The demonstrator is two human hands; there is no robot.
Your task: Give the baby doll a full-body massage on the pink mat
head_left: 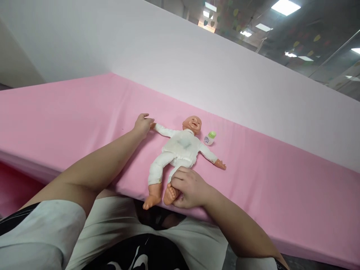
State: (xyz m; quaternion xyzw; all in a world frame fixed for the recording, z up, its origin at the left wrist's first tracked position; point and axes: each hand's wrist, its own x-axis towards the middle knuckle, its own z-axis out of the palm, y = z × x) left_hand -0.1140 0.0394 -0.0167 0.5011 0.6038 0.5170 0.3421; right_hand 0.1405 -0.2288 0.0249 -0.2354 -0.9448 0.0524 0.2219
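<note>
Wall: a pale pink-white wall (213,71) rises behind everything, well beyond both hands.
Surface: a pink padded surface (281,187) carries the things; both hands rest on it, and its near edge runs just under the right grip.
Doll: a baby doll (180,150) in a white suit lies on its back on the surface between the two hands, arms spread wide, head pointing away from the person, bare feet at the near edge (one foot hangs slightly past it).
Left hand: the left hand (143,124) lies up and to the left of the right grip, fingers loosely curled over the doll's outstretched hand. It touches that hand; whether the grip truly closes around it cannot be told from this view.
Right hand: the right hand (189,187) is nearest the person, its grip closed on the doll's foot, with thumb and fingers pinching the foot (170,195) at the edge of the surface.
Other foot: the doll's other foot (150,200) sits just left of the right grip, free of it.
Bottle: a small white bottle with a green cap (209,137) lies just beside the doll's head, up and to the right of the right grip, apart from both hands.
</note>
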